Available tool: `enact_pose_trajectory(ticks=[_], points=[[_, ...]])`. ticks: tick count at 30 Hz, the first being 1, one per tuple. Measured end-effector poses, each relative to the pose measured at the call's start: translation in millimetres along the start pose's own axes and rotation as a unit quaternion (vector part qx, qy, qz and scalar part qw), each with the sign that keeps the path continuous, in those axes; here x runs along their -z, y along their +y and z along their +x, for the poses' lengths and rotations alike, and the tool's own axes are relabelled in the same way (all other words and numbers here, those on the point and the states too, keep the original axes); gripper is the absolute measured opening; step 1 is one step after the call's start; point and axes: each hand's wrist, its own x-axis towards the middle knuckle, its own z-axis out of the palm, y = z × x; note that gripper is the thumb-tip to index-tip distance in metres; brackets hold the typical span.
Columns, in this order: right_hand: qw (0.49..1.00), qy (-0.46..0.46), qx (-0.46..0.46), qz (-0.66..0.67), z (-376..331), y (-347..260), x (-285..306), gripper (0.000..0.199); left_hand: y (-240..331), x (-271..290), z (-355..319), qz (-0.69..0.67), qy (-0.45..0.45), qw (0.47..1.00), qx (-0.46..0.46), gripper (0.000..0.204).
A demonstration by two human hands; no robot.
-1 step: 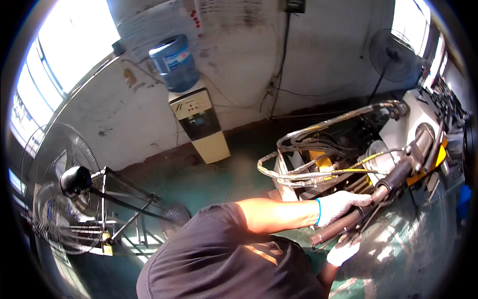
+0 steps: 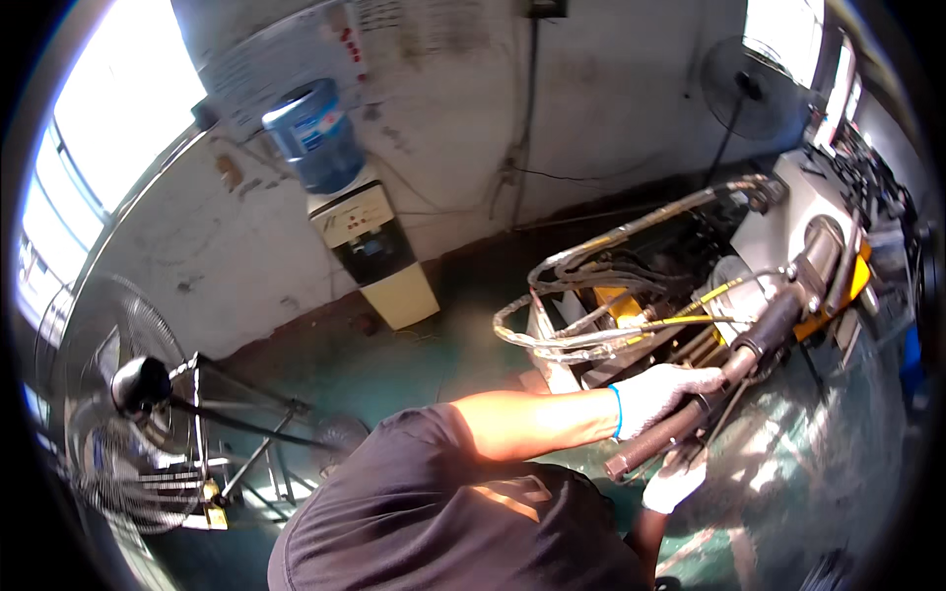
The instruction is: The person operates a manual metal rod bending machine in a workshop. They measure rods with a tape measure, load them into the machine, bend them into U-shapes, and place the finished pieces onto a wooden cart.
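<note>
A brown metal pipe [image 2: 655, 443] slants down from a grey and yellow machine [image 2: 818, 212], its free end pointing toward my body. My left hand [image 2: 665, 394], in a pale knitted glove with a blue cuff, is closed round the pipe from its upper side. Below the pipe is my right hand [image 2: 675, 480], also in a pale glove, its fingers curled up against the underside and partly hidden. A thin rod [image 2: 729, 409] runs alongside the pipe near that hand. Farther up, a dark sleeve [image 2: 769, 325] surrounds the shaft at the machine.
Looped hoses [image 2: 552, 343] bulge from the machine beyond my left hand. A water dispenser [image 2: 374, 251] with a blue bottle [image 2: 315, 136] stands against the wall. At the left is a large floor fan [image 2: 123, 364]; another fan [image 2: 751, 87] stands at the far right. Sunlit green floor [image 2: 778, 483] lies below the pipe.
The whole view has shifted a little, so the room and machine sit slightly more to the left. Both hands stay at the pipe with nearly the same hold.
</note>
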Motion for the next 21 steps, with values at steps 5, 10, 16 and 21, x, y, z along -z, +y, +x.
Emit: enact_pose_trajectory(ticks=[5, 10, 16, 21], points=[[0.995, 0.053, -0.086, 0.025, -24, -61, 7, 0.026, 4, 14, 8, 0.015, 0.019, 0.998, 0.06, 0.04], [0.987, 0.083, -0.125, 0.059, -66, -46, 42, 0.027, 6, 18, 10, -0.088, -0.088, 0.99, 0.065, 0.056], [0.984, 0.105, -0.145, 0.021, -88, -23, 116, 0.031, -21, 128, 18, -0.041, 0.008, 0.998, 0.044, 0.041], [0.974, 0.06, -0.213, 0.05, -84, 17, 196, 0.027, -133, 230, 19, 0.081, 0.268, 0.957, 0.078, 0.017]])
